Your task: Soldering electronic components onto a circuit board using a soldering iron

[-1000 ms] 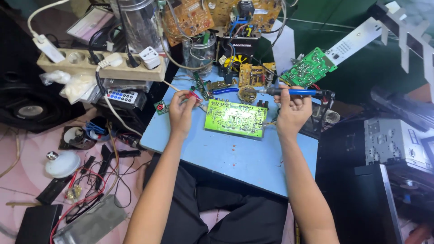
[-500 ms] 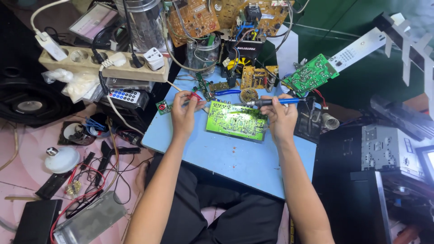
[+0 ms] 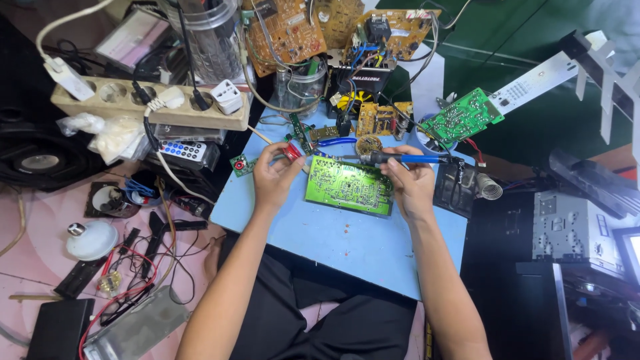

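Head view: my right hand (image 3: 412,187) has its grip closed around a soldering iron (image 3: 400,159) with a blue handle, tip pointing left over the far edge of the green circuit board (image 3: 348,187). My left hand (image 3: 272,175) has its grip pinched shut on a small red-tipped item (image 3: 292,152), too small to identify. The board lies flat near the far edge of the blue tabletop (image 3: 333,247), between both hands, its solder side up with pale tracks. A white remote (image 3: 183,151) sits beyond the left edge, below a beige power strip (image 3: 127,107). A second green board (image 3: 463,119) lies past the far right corner.
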